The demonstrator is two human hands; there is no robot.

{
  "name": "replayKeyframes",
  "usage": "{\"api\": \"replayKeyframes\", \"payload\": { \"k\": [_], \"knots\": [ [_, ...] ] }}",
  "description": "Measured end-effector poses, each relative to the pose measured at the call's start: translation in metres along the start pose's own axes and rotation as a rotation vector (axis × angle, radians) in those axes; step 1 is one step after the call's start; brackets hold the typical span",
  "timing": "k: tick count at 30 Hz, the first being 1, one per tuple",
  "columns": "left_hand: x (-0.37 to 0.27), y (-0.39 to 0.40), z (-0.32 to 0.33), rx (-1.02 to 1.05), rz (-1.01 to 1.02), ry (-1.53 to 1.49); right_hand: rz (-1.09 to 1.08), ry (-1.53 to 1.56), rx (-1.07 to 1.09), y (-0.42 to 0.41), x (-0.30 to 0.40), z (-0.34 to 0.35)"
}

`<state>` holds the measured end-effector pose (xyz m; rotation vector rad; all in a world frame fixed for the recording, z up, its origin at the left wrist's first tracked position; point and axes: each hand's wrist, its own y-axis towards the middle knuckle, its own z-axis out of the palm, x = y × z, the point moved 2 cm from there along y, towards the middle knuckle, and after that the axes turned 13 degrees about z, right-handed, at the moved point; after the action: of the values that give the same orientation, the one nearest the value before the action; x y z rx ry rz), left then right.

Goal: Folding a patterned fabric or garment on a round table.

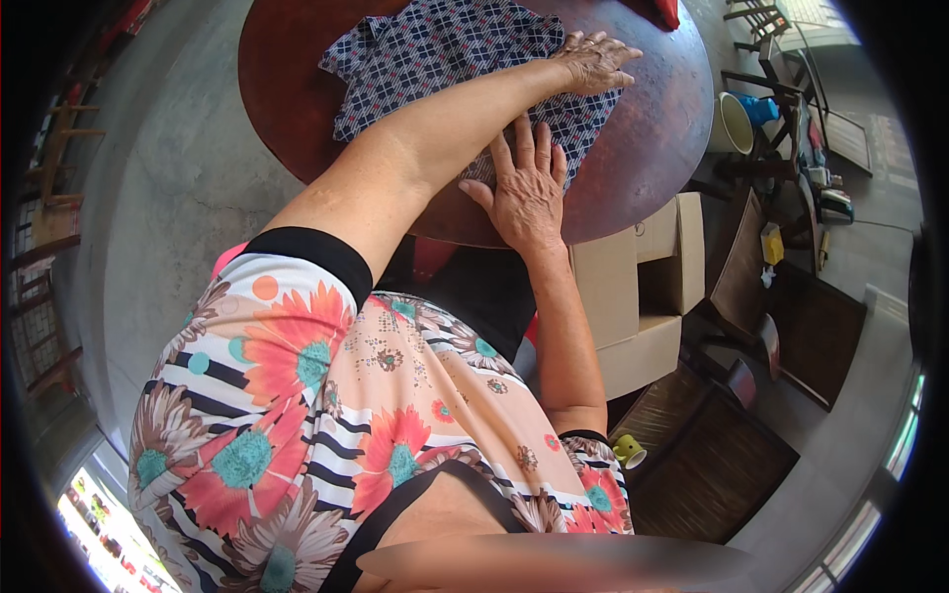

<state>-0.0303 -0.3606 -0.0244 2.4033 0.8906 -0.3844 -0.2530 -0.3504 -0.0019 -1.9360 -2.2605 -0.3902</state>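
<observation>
A dark blue-and-white checked cloth (pixel 437 55) with small red marks lies spread on a round reddish-brown table (pixel 660 133). It looks like a garment, though my arm covers part of it. My left arm reaches across the cloth, and my left hand (pixel 595 64) rests palm down at its right edge, fingers apart. Closer to me, my right hand (pixel 528 199) lies flat over the cloth's near edge with the fingers spread. My left forearm passes just beyond its fingertips. Neither hand holds anything.
A red item (pixel 667 13) sits at the table's far edge. Below the table on the right stands an open cardboard box (pixel 604 296). Wooden chairs (pixel 730 267), a pale bucket (pixel 732 124) and a green cup (pixel 629 451) are further right.
</observation>
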Motion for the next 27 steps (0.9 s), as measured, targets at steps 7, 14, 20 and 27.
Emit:
{"api": "replayKeyframes", "payload": {
  "k": [7,14,20,27],
  "knots": [
    [-0.02,-0.123,-0.029,-0.094,0.351,0.244,0.029,0.021,-0.055,-0.001,-0.033,0.021],
    [0.032,-0.249,-0.09,0.21,-0.001,0.531,0.029,-0.017,-0.099,0.004,-0.042,0.028],
    [0.06,-0.289,-0.105,0.114,-0.173,0.495,-0.012,-0.019,-0.071,0.006,-0.039,0.024],
    [0.038,-0.287,-0.104,0.054,-0.205,0.605,-0.12,0.163,0.033,0.007,-0.061,0.018]
  ]
}}
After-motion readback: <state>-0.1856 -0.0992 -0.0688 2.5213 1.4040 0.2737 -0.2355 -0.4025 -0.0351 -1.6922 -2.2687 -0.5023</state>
